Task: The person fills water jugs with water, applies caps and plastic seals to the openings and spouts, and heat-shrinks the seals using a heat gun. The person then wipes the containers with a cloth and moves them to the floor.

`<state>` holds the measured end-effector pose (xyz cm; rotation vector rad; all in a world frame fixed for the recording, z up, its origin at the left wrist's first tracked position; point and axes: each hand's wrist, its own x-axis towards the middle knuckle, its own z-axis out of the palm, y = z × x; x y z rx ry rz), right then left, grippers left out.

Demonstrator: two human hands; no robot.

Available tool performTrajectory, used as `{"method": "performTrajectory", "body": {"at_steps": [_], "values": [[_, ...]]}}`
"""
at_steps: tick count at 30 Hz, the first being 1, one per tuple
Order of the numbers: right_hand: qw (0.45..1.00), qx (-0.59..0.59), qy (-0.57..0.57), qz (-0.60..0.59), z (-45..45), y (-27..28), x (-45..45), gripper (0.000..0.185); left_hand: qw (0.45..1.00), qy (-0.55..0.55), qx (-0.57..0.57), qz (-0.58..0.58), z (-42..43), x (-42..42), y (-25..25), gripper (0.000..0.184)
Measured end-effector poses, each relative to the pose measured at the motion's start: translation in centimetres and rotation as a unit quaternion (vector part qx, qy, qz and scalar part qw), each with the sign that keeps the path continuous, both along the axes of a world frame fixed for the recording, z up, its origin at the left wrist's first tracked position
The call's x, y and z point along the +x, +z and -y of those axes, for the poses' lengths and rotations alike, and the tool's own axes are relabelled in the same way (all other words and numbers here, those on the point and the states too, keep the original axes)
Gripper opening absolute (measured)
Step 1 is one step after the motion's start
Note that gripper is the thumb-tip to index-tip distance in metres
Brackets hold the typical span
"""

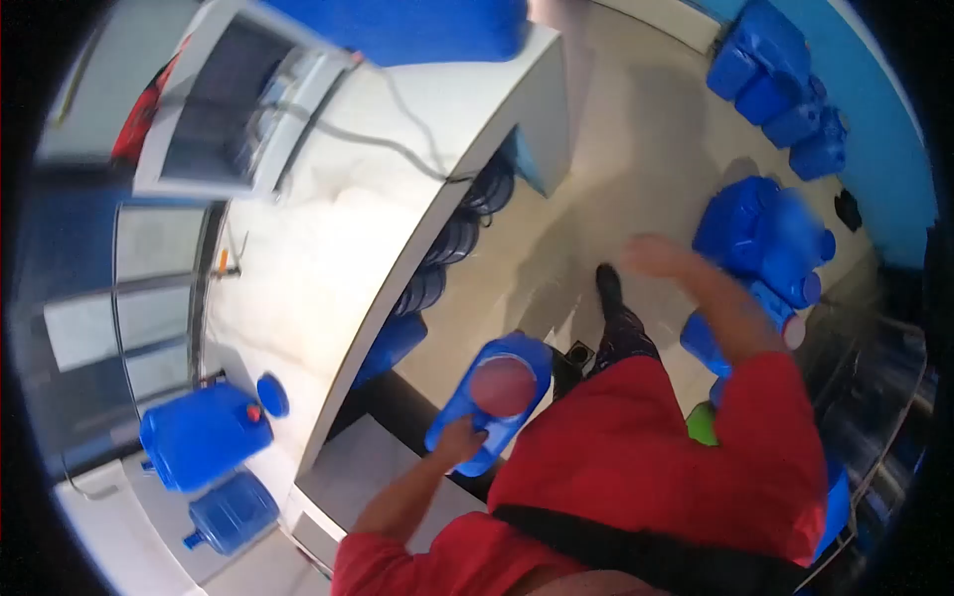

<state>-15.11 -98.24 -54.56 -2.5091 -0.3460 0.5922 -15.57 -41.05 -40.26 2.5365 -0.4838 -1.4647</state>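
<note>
By its handle, my left hand [460, 442] grips a blue plastic jug [512, 363], its fingers closed around it. A wide, round, reddish lid [503, 386] faces up on the jug, which hangs beside my body, near the edge of the white counter. My right hand [651, 256] reaches out over the tiled floor, smeared by motion. Nothing can be made out in it, and its finger positions are unclear. Nearest to that arm are several blue jerrycans [735, 223] standing on the floor.
A long white counter [298, 248] runs along the left, with large bottles [437, 260] stored beneath it. A blue jerrycan [207, 435] and a clear blue water bottle [234, 512] lie at lower left. More blue containers [765, 65] line the far wall.
</note>
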Motion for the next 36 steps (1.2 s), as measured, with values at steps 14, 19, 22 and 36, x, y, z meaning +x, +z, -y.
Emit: {"method": "performTrajectory", "body": {"at_steps": [14, 19, 22, 36], "values": [[0.674, -0.147, -0.587, -0.424, 30.6, 0.4, -48.5, 0.032, 0.95, -0.037, 0.234, -0.203, 31.6, 7.9, -29.7, 0.056], [0.671, -0.006, -0.646, -0.363, 26.8, -0.2, -39.5, 0.029, 0.982, 0.086, 0.057, -0.161, 44.6, 15.9, -38.8, 0.076], [0.635, 0.037, -0.703, -0.318, 26.7, 0.4, -40.6, 0.028, 0.999, 0.033, -0.014, -0.008, 54.9, 21.0, -40.6, 0.064], [0.885, 0.165, -0.416, -0.126, 16.1, -8.6, -3.5, 0.031, 0.973, 0.149, -0.173, -0.041, 34.4, 16.9, 0.9, 0.034]]}}
